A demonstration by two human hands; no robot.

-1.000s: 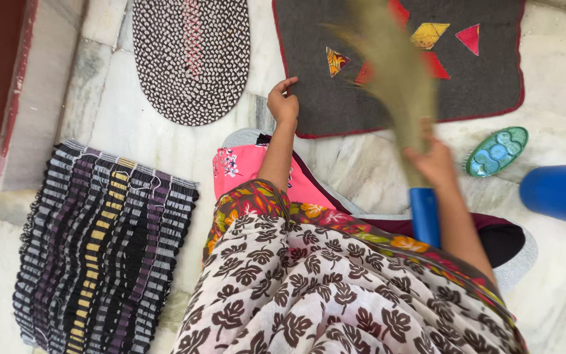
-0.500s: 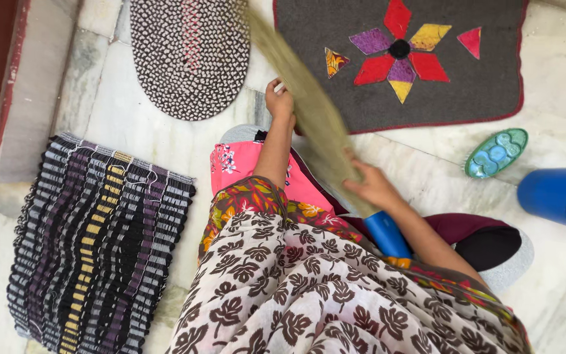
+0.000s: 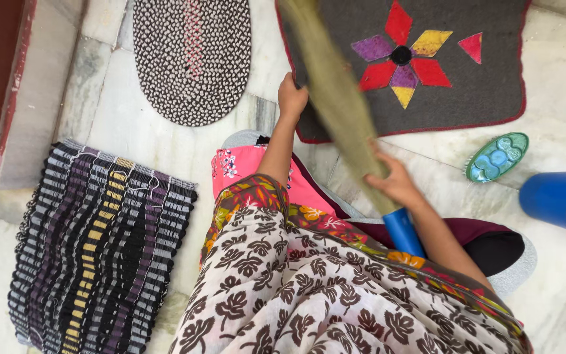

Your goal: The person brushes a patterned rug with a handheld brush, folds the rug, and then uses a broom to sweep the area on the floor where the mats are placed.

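While left hand (image 3: pixel 292 98) pinches grey mat (image 3: pixel 479 85) edge, right hand (image 3: pixel 394 185) grips grass broom (image 3: pixel 335 92) slanting across mat.

I see no package, no label, no sign and no screen here around me.
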